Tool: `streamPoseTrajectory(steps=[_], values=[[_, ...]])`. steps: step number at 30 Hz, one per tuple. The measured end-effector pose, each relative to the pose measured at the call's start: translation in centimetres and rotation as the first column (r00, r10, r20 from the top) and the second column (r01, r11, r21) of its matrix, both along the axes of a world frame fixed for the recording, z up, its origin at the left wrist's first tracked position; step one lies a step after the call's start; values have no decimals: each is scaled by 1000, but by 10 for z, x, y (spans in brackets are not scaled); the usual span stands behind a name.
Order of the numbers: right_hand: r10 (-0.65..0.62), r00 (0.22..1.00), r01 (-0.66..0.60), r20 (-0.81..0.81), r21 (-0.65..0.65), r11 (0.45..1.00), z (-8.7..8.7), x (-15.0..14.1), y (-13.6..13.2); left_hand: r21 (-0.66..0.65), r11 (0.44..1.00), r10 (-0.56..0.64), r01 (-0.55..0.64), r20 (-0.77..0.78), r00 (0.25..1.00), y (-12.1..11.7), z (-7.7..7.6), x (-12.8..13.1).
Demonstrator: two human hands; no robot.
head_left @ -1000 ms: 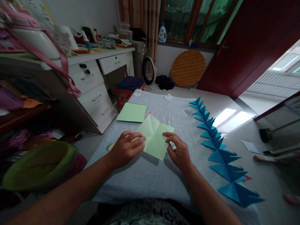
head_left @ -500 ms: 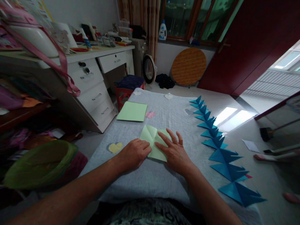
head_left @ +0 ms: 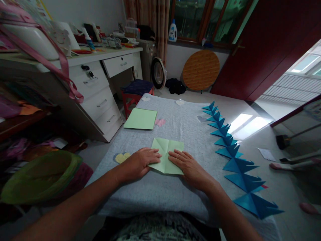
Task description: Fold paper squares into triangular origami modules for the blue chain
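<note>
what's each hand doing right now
Left hand: open, palm down, fingers resting on the green sheet's left part.
Right hand: open, palm down, fingers on the sheet's right part.

The bare left arm (head_left: 85, 197) comes in from 8 o'clock and reaches up toward 2 o'clock. The bare right arm (head_left: 232, 207) comes in from 5 o'clock and reaches up toward 11 o'clock. The left wrist (head_left: 119, 174) is low and almost straight. The right wrist (head_left: 211, 185) is low too. The bare left hand (head_left: 140, 162) is palm down, and its long fingers (head_left: 153, 155) sit close together and point to about 3 o'clock. The bare right hand (head_left: 192, 167) is palm down as well, with its fingers a little spread and pointing to 10 o'clock. The two hands are near each other but do not touch.
</note>
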State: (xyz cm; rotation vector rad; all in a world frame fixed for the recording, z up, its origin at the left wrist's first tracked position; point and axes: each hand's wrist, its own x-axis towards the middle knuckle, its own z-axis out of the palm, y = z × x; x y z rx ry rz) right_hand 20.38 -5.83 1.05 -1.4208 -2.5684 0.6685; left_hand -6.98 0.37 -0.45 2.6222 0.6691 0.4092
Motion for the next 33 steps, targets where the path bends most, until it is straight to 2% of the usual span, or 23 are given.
streamPoseTrajectory(steps=[3, 6, 8, 12, 15, 18, 21, 25, 29, 33], values=[[-7, 998, 8, -67, 12, 1000, -6, 3, 0, 17, 1000, 23, -24, 73, 997, 0, -2, 4], [13, 975, 2, -221, 68, 998, -9, 7, 2, 4, 998, 68, -69, 96, 993, -3, 6, 8], [0, 938, 38, -346, 102, 994, -10, 9, 4, -32, 989, 144, -142, 63, 988, -6, 14, 11], [-169, 880, 223, -444, 71, 972, -9, 8, 7, -205, 929, 308, -308, -34, 951, -10, 26, 16], [-303, 834, 350, -462, 19, 936, -12, 1, 10, -329, 855, 426, -400, 7, 905, -8, 28, 22], [-410, 786, 450, -463, -27, 893, -16, -5, 13, -378, 802, 516, -462, 49, 855, -6, 25, 28], [-502, 737, 546, -453, -37, 837, -19, -9, 15, -330, 785, 560, -524, 18, 828, -5, 21, 34], [-559, 686, 617, -466, -34, 786, -22, -10, 16, -187, 786, 596, -589, -25, 803, -7, 13, 39], [-572, 682, 654, -455, 31, 756, -24, -12, 17, -91, 762, 646, -641, 55, 761, -10, 3, 37], [-585, 686, 672, -433, 68, 738, -26, -15, 19, -65, 813, 581, -578, 146, 801, -11, -2, 32]])
